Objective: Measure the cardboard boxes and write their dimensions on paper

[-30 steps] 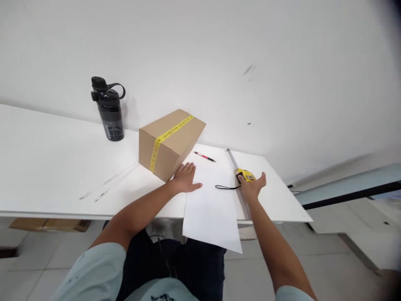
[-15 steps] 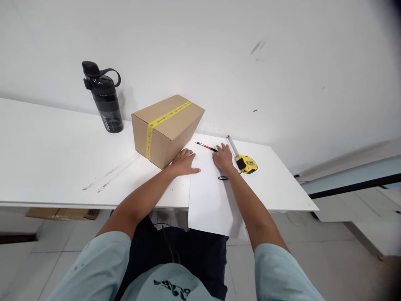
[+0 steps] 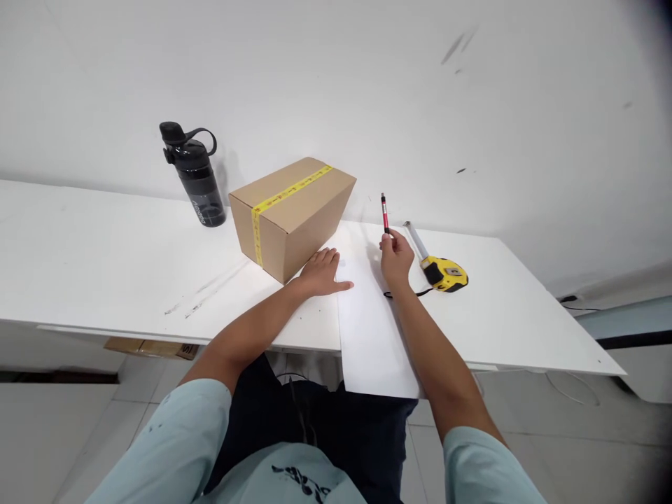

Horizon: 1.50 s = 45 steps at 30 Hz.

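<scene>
My right hand [image 3: 397, 257] is closed round a red and black pen [image 3: 385, 214], which stands upright above the paper. Flat and with the thumb spread, my left hand [image 3: 324, 272] lies at the left edge of the white paper [image 3: 375, 343], beside the cardboard box [image 3: 294, 210]. Yellow printed tape runs over the box's top and down its near end. To the right of my right hand is a yellow and black tape measure [image 3: 446, 274], with a short length of blade drawn out and a black wrist strap.
A black drinking bottle [image 3: 197, 178] with a loop handle stands behind and left of the box. The white table [image 3: 105, 259] backs onto a white wall, and the paper hangs over its front edge. Flattened cardboard [image 3: 152, 347] shows below the table.
My right hand has picked the pen up off the table and raised it upright. My left hand remains flat by the box. The whole view has shifted slightly.
</scene>
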Each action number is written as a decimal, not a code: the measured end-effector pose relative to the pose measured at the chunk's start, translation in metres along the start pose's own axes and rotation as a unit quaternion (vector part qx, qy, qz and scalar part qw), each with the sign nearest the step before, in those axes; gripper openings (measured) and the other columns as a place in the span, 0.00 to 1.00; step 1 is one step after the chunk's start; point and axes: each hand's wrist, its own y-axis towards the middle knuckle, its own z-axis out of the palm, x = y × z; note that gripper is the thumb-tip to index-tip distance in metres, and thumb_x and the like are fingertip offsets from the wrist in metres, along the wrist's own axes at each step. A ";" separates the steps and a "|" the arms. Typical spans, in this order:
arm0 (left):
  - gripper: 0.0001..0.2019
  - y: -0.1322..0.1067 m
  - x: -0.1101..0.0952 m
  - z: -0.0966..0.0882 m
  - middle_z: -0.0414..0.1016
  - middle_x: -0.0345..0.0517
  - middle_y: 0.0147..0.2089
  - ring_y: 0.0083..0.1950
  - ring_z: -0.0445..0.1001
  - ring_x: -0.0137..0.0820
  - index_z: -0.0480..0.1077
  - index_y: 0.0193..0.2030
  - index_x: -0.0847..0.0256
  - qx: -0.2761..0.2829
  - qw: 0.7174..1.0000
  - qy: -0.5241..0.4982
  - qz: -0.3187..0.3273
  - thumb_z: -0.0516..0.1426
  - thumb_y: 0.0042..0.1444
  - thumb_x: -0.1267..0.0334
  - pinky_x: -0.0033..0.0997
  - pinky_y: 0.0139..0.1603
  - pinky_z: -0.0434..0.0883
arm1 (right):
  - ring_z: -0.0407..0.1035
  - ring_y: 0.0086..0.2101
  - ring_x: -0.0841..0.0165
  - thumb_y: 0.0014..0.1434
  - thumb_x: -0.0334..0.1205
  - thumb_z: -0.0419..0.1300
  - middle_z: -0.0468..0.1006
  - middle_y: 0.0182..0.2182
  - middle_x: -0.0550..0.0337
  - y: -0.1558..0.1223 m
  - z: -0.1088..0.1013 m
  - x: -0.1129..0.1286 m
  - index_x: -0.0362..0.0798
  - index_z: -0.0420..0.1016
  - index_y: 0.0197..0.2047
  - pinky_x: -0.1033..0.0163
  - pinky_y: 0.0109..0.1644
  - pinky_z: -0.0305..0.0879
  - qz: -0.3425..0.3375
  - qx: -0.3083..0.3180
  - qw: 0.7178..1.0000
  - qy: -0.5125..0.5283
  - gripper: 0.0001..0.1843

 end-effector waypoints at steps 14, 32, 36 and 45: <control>0.54 0.000 -0.001 -0.007 0.39 0.59 0.87 0.88 0.39 0.51 0.46 0.82 0.67 -0.003 1.000 0.006 -0.017 0.51 0.63 0.28 0.52 0.86 0.47 | 0.80 0.39 0.65 0.53 0.73 0.70 0.85 0.45 0.55 -0.018 0.000 0.032 0.53 0.77 0.57 0.55 0.48 0.79 0.038 0.093 0.964 0.247 0.39; 0.56 -0.003 -0.003 -0.011 0.35 0.55 0.88 0.88 0.35 0.48 0.39 0.84 0.63 0.003 0.999 -0.027 -0.018 0.54 0.61 0.30 0.50 0.87 0.43 | 0.71 0.44 0.62 0.71 0.69 0.50 0.75 0.46 0.50 -0.031 -0.004 0.037 0.53 0.74 0.42 0.56 0.46 0.74 -0.116 0.020 0.993 -0.001 0.28; 0.54 -0.003 -0.003 -0.010 0.38 0.56 0.88 0.88 0.38 0.48 0.42 0.83 0.64 -0.001 1.000 -0.013 -0.013 0.54 0.62 0.31 0.49 0.87 0.45 | 0.72 0.43 0.61 0.70 0.70 0.50 0.78 0.42 0.51 -0.035 0.002 0.031 0.52 0.75 0.45 0.56 0.45 0.74 -0.103 0.058 0.993 -0.009 0.29; 0.59 0.000 -0.004 -0.006 0.36 0.59 0.88 0.88 0.36 0.50 0.41 0.84 0.70 -0.011 1.000 -0.016 -0.024 0.55 0.60 0.28 0.47 0.87 0.44 | 0.77 0.43 0.62 0.65 0.70 0.58 0.80 0.51 0.49 -0.035 0.000 0.028 0.53 0.70 0.68 0.54 0.49 0.78 0.007 0.052 0.991 0.121 0.39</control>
